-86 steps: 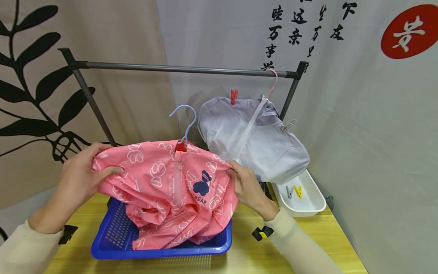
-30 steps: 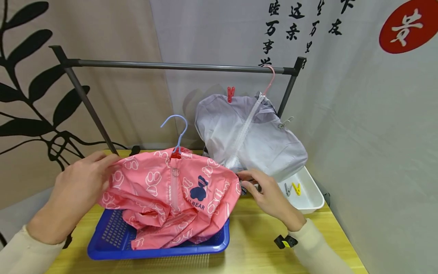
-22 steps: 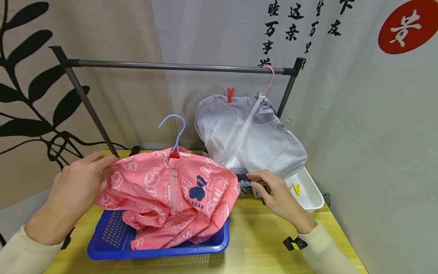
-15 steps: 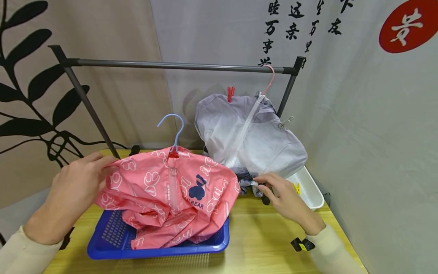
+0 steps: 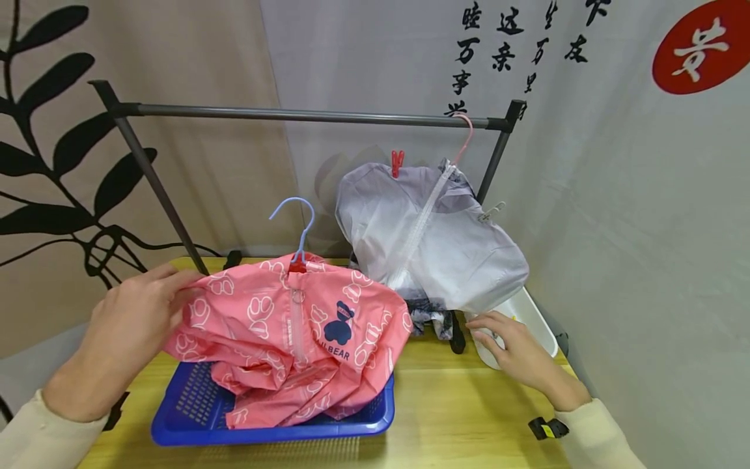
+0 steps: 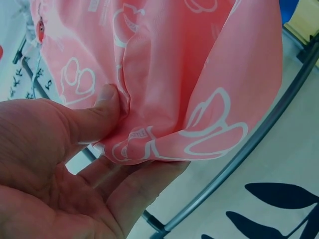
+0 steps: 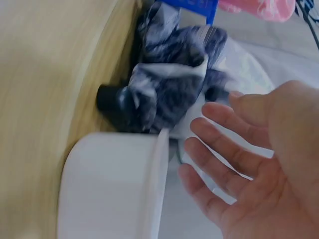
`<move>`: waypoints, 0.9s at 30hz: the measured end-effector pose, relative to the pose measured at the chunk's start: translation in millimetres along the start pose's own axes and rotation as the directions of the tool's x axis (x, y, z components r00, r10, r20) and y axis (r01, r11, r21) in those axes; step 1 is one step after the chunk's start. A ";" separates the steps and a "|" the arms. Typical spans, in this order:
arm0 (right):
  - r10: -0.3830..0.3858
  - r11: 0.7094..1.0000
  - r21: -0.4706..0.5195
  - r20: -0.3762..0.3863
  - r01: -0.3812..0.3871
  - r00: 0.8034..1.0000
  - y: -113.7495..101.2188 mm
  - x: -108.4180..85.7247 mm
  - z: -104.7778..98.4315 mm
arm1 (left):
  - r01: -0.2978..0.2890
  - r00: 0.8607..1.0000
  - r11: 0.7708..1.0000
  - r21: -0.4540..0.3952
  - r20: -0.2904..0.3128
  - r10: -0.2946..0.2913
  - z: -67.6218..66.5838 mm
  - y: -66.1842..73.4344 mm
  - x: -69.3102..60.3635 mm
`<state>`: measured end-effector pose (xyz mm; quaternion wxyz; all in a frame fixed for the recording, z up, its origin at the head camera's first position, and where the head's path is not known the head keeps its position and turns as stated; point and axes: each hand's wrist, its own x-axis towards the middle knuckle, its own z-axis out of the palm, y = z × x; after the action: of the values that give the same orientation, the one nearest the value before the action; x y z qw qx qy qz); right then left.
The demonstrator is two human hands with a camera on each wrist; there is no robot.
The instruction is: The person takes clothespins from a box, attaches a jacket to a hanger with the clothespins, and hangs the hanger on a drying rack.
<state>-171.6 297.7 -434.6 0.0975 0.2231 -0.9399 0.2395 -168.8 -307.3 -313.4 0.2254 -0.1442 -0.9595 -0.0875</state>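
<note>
In the head view a pink jacket [image 5: 263,342] with white bear-like outlines hangs over a blue basket [image 5: 275,435], part of it lying inside. From its collar rises a blue clothes hanger [image 5: 313,216]. My left hand [image 5: 131,332] pinches the jacket's left shoulder; the left wrist view has the pink cloth [image 6: 159,64] between thumb and fingers. My right hand [image 5: 521,348], fingers spread and holding nothing, is over the near side of a white tray [image 5: 545,324]. In the right wrist view those fingers lie beside the tray's wall [image 7: 109,179]. Clothespins in the tray are mostly hidden by this hand.
A dark rack bar [image 5: 293,116] spans the back. From its right end a pink hanger [image 5: 471,133] carries a grey jacket [image 5: 474,260] with a red clothespin [image 5: 397,163] and a pale clothespin [image 5: 491,213]. Black-grey patterned cloth [image 7: 169,84] shows below it.
My right hand has let go of the pink jacket's right shoulder and moved right to the tray. The left hand still grips its side; jacket and blue hanger have sunk slightly lower and left.
</note>
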 end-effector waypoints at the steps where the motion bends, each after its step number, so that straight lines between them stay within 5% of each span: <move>1: 0.011 1.000 -0.002 0.005 -0.011 1.000 4.3 -1.8 0.1 | 0.001 1.000 1.000 0.000 0.000 -0.001 0.2 0.0 -0.3; 16: 0.026 0.996 -0.092 0.121 -0.015 0.992 50.5 -1.3 -3.0 | 0.025 0.999 1.000 -0.001 0.020 -0.025 0.4 2.4 -3.7; 27: 0.084 0.995 -0.081 0.301 -0.062 0.950 61.9 3.3 -4.1 | 0.023 0.999 1.000 0.001 0.028 -0.023 -0.7 2.0 -2.8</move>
<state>-203.1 347.2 -455.2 -0.0494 0.2186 -0.9592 0.1724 -165.5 -306.2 -313.8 0.2112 -0.1344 -0.9642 -0.0877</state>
